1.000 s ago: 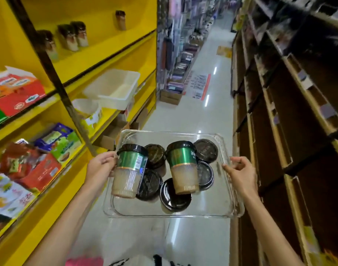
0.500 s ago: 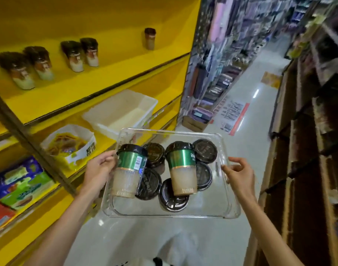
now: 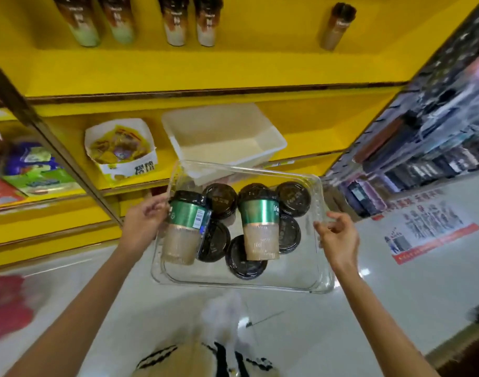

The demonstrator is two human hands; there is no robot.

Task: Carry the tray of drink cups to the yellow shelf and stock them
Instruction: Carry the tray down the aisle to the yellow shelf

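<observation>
I hold a clear plastic tray level in front of me, facing the yellow shelf. My left hand grips its left rim and my right hand grips its right rim. In the tray stand several drink cups with black lids. Two taller ones wear green bands, one at the left and one in the middle. The shorter cups show only their lids. Several similar cups stand on the upper yellow shelf, and one cup stands apart at the right.
On the lower shelf sit an empty white bin and an open box of snack packets. A dark upright post divides the shelving; packaged goods lie left of it. An aisle of merchandise racks runs off to the right.
The view has swung left to face the yellow shelf head-on, and the shelf is now closer. Both hands still hold the tray, with the cups in the same places.
</observation>
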